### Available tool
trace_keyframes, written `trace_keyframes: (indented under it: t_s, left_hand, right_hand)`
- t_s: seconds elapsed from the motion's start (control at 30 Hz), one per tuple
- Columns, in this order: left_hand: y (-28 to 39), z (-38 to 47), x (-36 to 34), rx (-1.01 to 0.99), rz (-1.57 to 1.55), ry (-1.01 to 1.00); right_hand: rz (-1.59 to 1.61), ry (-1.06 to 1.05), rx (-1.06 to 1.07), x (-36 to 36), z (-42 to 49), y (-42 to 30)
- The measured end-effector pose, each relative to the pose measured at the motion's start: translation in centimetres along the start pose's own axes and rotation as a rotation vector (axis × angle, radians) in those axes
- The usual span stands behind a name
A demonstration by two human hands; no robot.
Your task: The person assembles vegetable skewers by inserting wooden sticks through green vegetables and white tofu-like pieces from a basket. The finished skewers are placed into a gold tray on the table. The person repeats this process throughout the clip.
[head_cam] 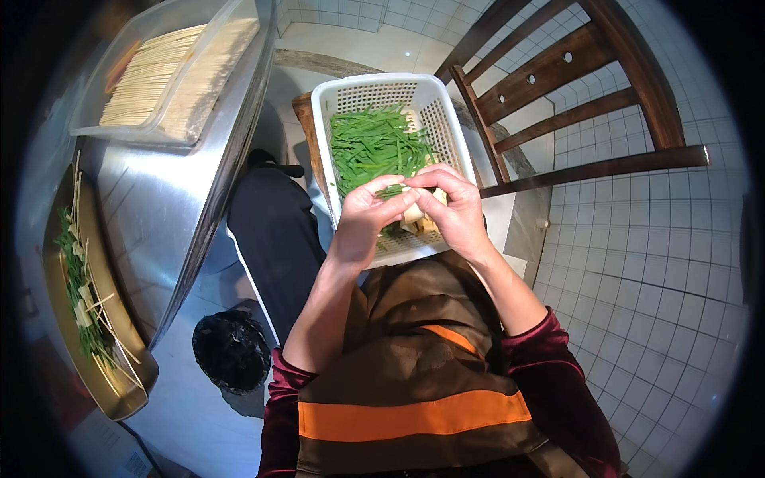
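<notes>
My left hand point(369, 212) grips a small bunch of cut green chives point(391, 191) between thumb and fingers. Against it, my right hand point(452, 202) pinches a pale strip that looks like tofu skin point(412, 212); the fingertips of both hands meet and partly hide it. Both hands are over the near end of a white perforated plastic basket point(457, 134). Loose chive lengths point(376, 143) fill the basket's left and middle. More pale yellow pieces point(425, 226) lie beneath my hands, mostly covered by them.
On the steel table point(173, 197) at left stands a clear plastic box point(89, 113) of bamboo skewers point(152, 74). A gold metal tray point(119, 400) holds skewered green-and-pale rolls point(80, 299). A black-lined bin point(232, 352) is below. A wooden chair point(550, 77) borders the basket's right.
</notes>
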State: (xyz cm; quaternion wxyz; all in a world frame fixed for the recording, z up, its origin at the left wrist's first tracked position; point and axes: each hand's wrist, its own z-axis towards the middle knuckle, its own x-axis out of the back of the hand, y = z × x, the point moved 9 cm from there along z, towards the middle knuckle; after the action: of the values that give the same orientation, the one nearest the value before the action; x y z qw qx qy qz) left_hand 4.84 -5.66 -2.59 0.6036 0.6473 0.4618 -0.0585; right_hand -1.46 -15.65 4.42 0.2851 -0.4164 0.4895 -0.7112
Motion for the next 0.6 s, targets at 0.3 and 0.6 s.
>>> trace_keyframes:
  t_s: [0.3,0.6]
  left_hand:
    - [0.5,0.4,0.1,-0.052,0.065,0.012]
    - [0.8,0.1,0.8,-0.065,0.064,0.114]
  right_hand:
    - [0.231,-0.125,-0.137,0.1,0.7,1.0]
    - [0.057,-0.052,-0.034,-0.2,0.4,1.5]
